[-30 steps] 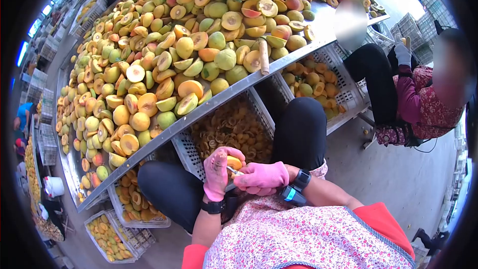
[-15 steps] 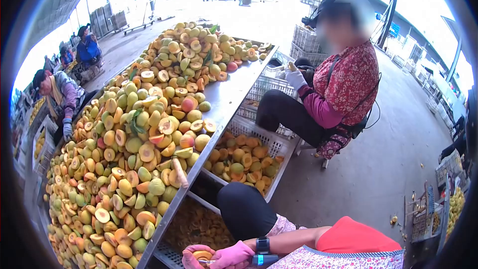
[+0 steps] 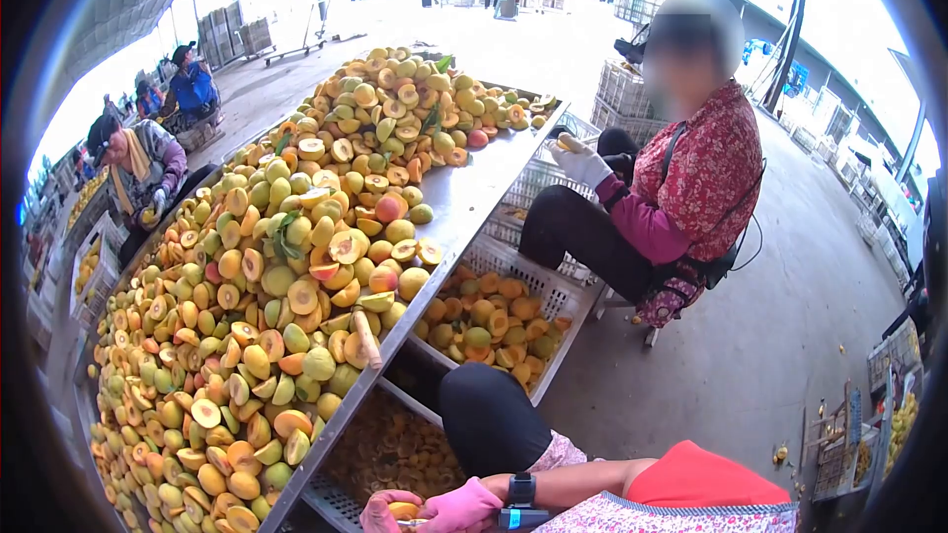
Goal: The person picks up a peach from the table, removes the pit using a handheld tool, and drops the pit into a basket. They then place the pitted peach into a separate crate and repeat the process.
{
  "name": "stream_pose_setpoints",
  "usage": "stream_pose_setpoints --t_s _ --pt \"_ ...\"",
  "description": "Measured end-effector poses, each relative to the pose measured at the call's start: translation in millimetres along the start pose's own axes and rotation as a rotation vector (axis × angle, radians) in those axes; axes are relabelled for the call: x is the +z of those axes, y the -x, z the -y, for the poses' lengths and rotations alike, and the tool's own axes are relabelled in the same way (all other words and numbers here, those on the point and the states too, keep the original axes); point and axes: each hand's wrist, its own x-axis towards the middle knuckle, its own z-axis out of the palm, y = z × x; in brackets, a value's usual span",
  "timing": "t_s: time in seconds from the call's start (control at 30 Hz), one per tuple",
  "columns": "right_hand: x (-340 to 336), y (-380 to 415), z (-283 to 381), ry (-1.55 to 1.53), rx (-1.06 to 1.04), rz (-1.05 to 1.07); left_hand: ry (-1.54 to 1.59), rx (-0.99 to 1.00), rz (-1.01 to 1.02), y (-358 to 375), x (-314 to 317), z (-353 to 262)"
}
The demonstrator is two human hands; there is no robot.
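Observation:
At the bottom edge, my left hand (image 3: 379, 512) in a pink glove is closed round a halved yellow peach (image 3: 403, 510). My right hand (image 3: 462, 506), also pink-gloved and with a watch at the wrist, presses close beside the fruit. Its fingers are closed on a thin metal tool (image 3: 411, 522), whose end is mostly hidden. Both hands are over a white crate (image 3: 336, 503) of brownish cut pieces. Above and left, a large pile of peach halves (image 3: 247, 355) covers the metal table. A wooden handle (image 3: 367, 340) sticks out at the table's near edge.
Another crate (image 3: 558, 311) full of peach halves stands beneath the table edge (image 3: 434, 281). A co-worker in a red floral top (image 3: 696, 173) sits beyond it, holding fruit. Across the pile sits another person (image 3: 148, 173). Crates (image 3: 839, 444) stand at lower right.
The view has swung slightly, so the surroundings appear farther right. The person across the pile has drawn a hand back from the fruit towards the body. My hands stay together on the peach half.

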Motion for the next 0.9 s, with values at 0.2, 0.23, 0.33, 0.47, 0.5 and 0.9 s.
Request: stream_pose_setpoints --t_s 0.2,0.23,0.33,0.47,0.5,0.9 --pt "-12 -10 -15 -0.179 -0.141 0.142 0.102 0.113 -0.228 3 20 -22" --pt "-11 -11 -17 -0.176 -0.138 0.141 0.085 0.132 -0.264 2 22 -24" --pt "-1 -1 -5 -0.245 -0.201 0.050 -0.112 0.230 -0.219 5 15 -36" --pt "-7 9 -4 -0.135 -0.110 0.143 -0.041 0.148 -0.038 7 -1 -39" --pt "-5 12 1 -0.144 -0.098 0.140 -0.075 0.150 -0.021 7 -1 -45" --pt "-35 -12 -22 0.297 -0.209 -0.228 0.418 0.214 -0.245 30 -62 -49"
